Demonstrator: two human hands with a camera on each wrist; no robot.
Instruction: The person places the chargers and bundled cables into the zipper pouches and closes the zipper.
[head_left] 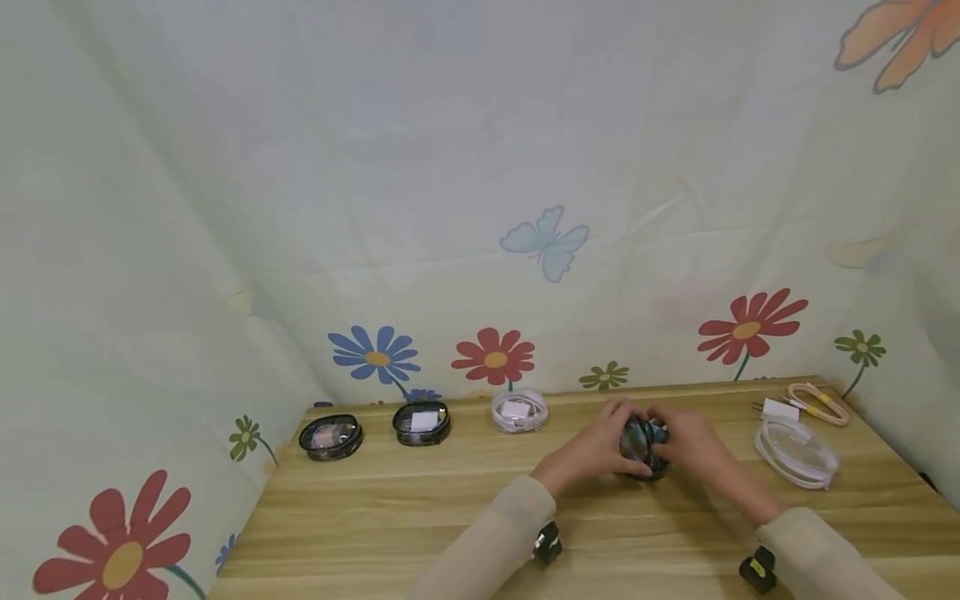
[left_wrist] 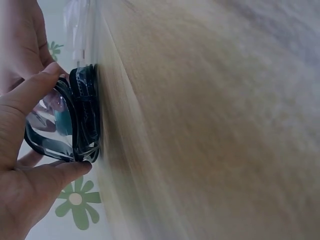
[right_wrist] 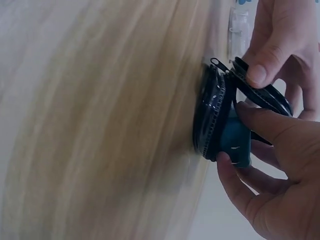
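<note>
Black case [right_wrist: 206, 116] sits on the surface [head_left: 450, 517], right of centre, between the two hands. Base down, flat; lid [right_wrist: 270, 98] tilted up off it, zip pull [right_wrist: 216, 62] at one end of the gap.

Left hand [head_left: 597, 443]: grip clamped on the lid, thumb on one side of the rim, fingers on the other. Judged reason: the lid is soft film in a sprung edge and would probably sag over the mouth if let go, so the spread hold keeps the gap wide.

Right hand [head_left: 688, 443]: grip closed about a teal block [right_wrist: 236, 142], which lies in the mouth between lid and base. Thumb and fingers take it from opposite ends, presumably so that its faces stay free to pass the rims. How deep it sits: cannot tell, fingers and lid hide part.

Resting the base on the surface likely steadies it, as neither hand has hold of it.

Around: two dark-edged cases, far-left case [head_left: 331, 437] and second case [head_left: 422, 423], then a white case [head_left: 519, 411], spaced along the back, which leaves working room in front. At right, a clear case [head_left: 798, 454] with a white plug [head_left: 781, 409] and pink cable [head_left: 840, 414] just behind it.
</note>
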